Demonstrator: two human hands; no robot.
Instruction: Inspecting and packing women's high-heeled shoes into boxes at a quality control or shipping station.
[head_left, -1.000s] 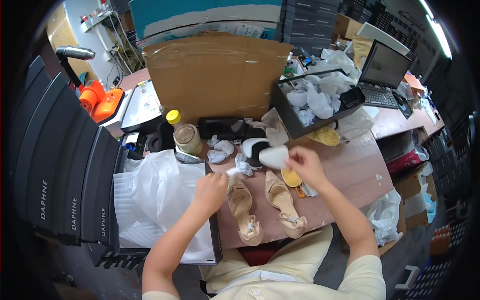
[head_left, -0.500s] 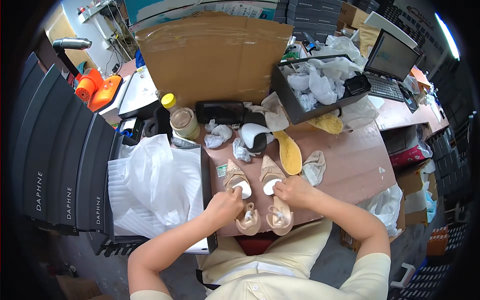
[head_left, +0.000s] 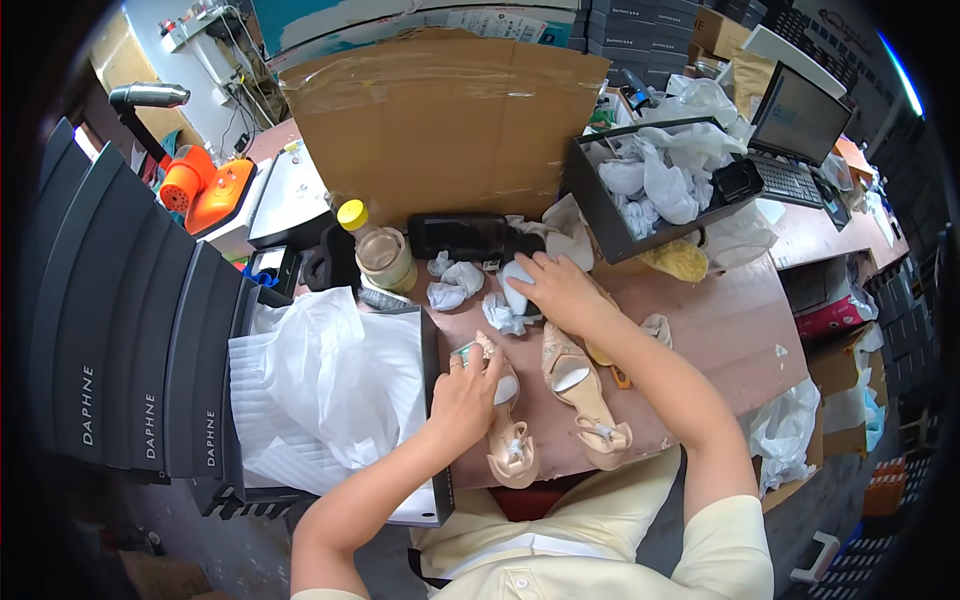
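Two beige pointed slingback shoes with lace toes lie side by side near the table's front edge. My left hand (head_left: 465, 395) is bent around the front of the left shoe (head_left: 514, 455), hiding much of its toe. The right shoe (head_left: 602, 437) lies free with a white pad (head_left: 570, 373) inside it. Farther back, my right hand (head_left: 563, 291) reaches over a white rounded pad (head_left: 514, 283) on a black piece. Its fingers are apart and stretched out, with the fingertips at the pad. Beneath my right forearm, an orange-handled tool (head_left: 621, 378) shows in part.
An open box (head_left: 437, 440) with white tissue stands on the left, beside upright dark boxes (head_left: 130, 330). Behind are crumpled tissue (head_left: 455, 285), a yellow-capped bottle (head_left: 352, 214), a jar (head_left: 385, 258) and a cardboard sheet (head_left: 445, 130). A dark box (head_left: 620, 245) of tissue sits back right.
My right hand has left the right shoe and moved forward to the white pad. My left hand has shifted from the left shoe's inside toward its toe. Both shoes now lie more slanted.
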